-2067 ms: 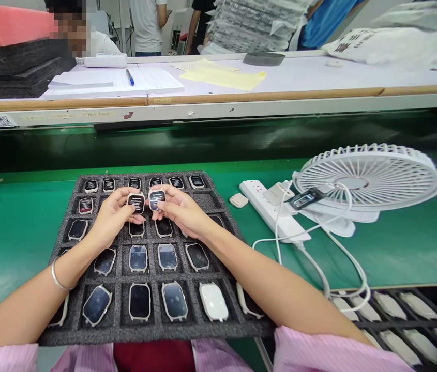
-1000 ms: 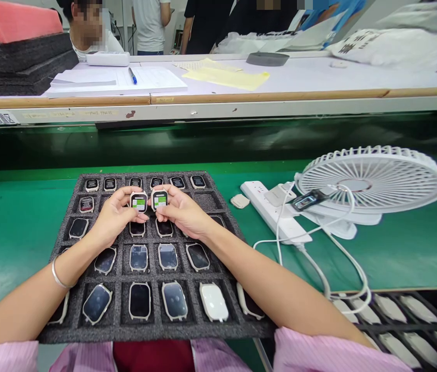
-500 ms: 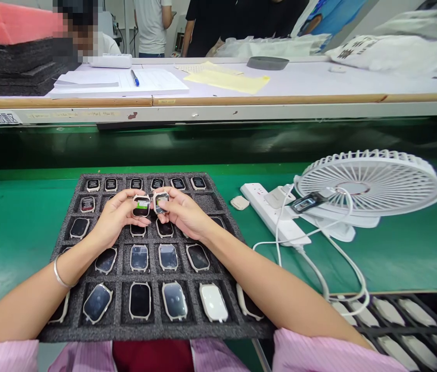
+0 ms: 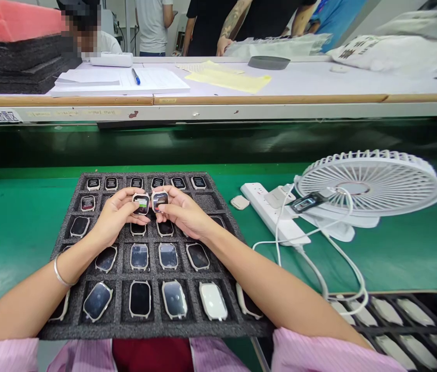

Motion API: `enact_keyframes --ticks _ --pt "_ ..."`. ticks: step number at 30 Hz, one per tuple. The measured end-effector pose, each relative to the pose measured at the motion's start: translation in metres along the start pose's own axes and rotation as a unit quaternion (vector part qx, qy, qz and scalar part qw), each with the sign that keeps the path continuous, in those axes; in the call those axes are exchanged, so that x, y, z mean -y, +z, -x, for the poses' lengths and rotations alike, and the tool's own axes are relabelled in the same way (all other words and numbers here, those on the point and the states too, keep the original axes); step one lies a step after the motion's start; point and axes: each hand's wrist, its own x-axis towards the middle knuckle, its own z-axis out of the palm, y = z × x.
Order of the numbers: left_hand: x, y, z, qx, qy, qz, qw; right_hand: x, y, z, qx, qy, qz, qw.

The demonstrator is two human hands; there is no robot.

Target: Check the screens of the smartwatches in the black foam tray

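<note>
Both hands are at the middle of the frame, close together over a dark foam tray [image 4: 156, 333]: the left hand [image 4: 119, 214] and the right hand [image 4: 181, 212] each pinch one smartwatch between thumb and fingers, so the hands are closed on their pieces, not open. The left hand's smartwatch [image 4: 141, 204] shows a small green patch on its screen; the right hand's smartwatch [image 4: 160, 201] sits just beside it, toward the person's right, and the two cases are close but apart. Both long axes point roughly away from the person, faces tilted up to the camera. Below and around them the tray's cut-outs hold at least twenty-one more watches, six across the top row and six along the bottom, one of those lying white back up [image 4: 213, 302]; the hands and forearms hide some slots. The tray rests on a green tabletop [image 4: 16, 232]. To the right lie one white power strip [image 4: 274, 212], one white desk fan [image 4: 369, 183] and white cables [image 4: 321, 271] — and in the lower right corner, a second tray of white pieces [image 4: 400, 323], cut off by the frame. A bangle [image 4: 60, 277] circles the left wrist, and pink sleeves [image 4: 319, 351] show at the bottom edge.
</note>
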Motion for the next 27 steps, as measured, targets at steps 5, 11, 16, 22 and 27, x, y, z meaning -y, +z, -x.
enact_keyframes --ticks 5,11,16,22,27 --pt "-0.001 0.0 0.0 0.004 0.007 -0.004 1.0 -0.001 0.0 -0.001 -0.001 0.001 -0.004 1.0" --pt "-0.001 0.001 0.0 0.004 0.012 -0.014 1.0 0.001 0.001 0.0 -0.002 -0.016 0.016 1.0" --pt "0.0 -0.001 0.0 0.007 0.008 -0.009 1.0 0.0 0.001 0.001 -0.004 -0.018 0.01 1.0" --pt "-0.013 0.004 0.005 0.005 0.026 -0.021 0.999 0.003 0.002 0.0 -0.01 -0.022 -0.01 1.0" --pt "-0.055 0.026 0.064 0.217 0.022 0.031 0.975 0.03 0.015 0.016 0.03 -0.031 -0.039 0.998"
